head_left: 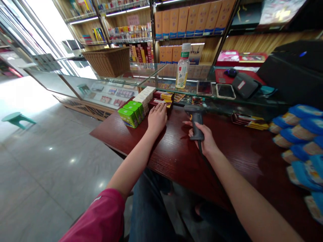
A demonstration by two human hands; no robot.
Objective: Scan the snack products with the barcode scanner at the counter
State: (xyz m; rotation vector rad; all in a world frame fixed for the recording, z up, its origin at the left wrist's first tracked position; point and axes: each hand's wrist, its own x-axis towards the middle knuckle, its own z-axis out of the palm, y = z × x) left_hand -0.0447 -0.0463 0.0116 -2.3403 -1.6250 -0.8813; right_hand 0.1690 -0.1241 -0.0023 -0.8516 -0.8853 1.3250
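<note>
My right hand (pixel 205 136) is wrapped round the grip of a dark grey handheld barcode scanner (pixel 197 121), held upright above the counter. Its cable runs down beneath my forearm. Farther left, my left hand (pixel 157 117) lies over a group of dark brown and yellow snack boxes (pixel 165 96), fingers stretched across the front ones. The fingertips are partly hidden, and no box is lifted. Touching this group on the left are white cartons (pixel 145 95) in a row and several green tins (pixel 131 114).
Blue-lidded jars (pixel 302 134) are stacked at the right of the brown counter (pixel 171 154). More brown and yellow boxes (pixel 249 121) lie beside them. On the glass shelf stand a drink bottle (pixel 183 67) and a phone (pixel 225 91). A green stool (pixel 17 118) is on the floor.
</note>
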